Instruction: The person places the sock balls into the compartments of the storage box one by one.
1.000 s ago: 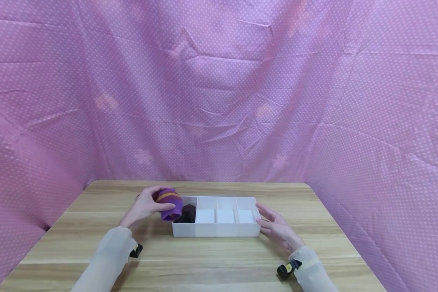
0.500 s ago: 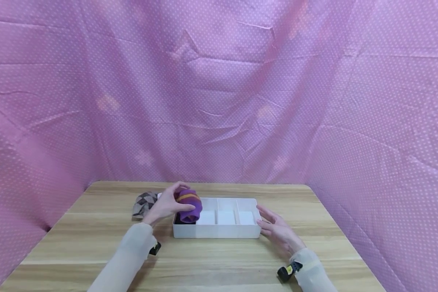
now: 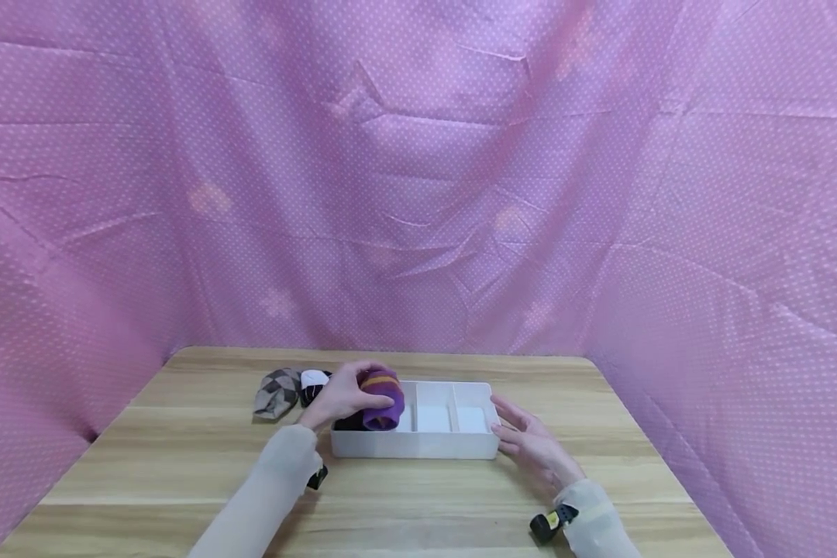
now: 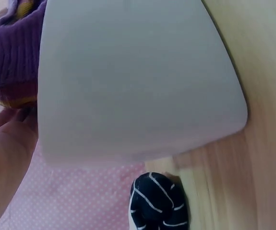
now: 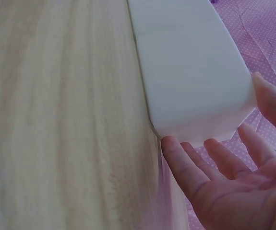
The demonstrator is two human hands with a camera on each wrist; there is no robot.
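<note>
My left hand (image 3: 345,399) grips a rolled purple sock (image 3: 384,399) with an orange stripe, its cuff facing toward me. The sock is at the second compartment from the left of a white divided box (image 3: 418,446); how deep it sits cannot be told. A dark sock (image 3: 349,423) fills the leftmost compartment, partly hidden by my left hand. In the left wrist view the ribbed purple sock (image 4: 13,62) shows behind the box wall. My right hand (image 3: 533,446) touches the box's right end with fairly straight fingertips, seen closely in the right wrist view.
On the wooden table (image 3: 404,504), left of the box, lie a grey checkered rolled sock (image 3: 277,394) and a black-and-white one (image 3: 312,384). The two right compartments show bare white floors. A pink dotted curtain (image 3: 418,194) surrounds the table's back and sides.
My left hand has carried the purple sock rightward, from the box's left end past the dark sock to the second compartment, uncovering the socks at left. My right hand stays at the box end.
</note>
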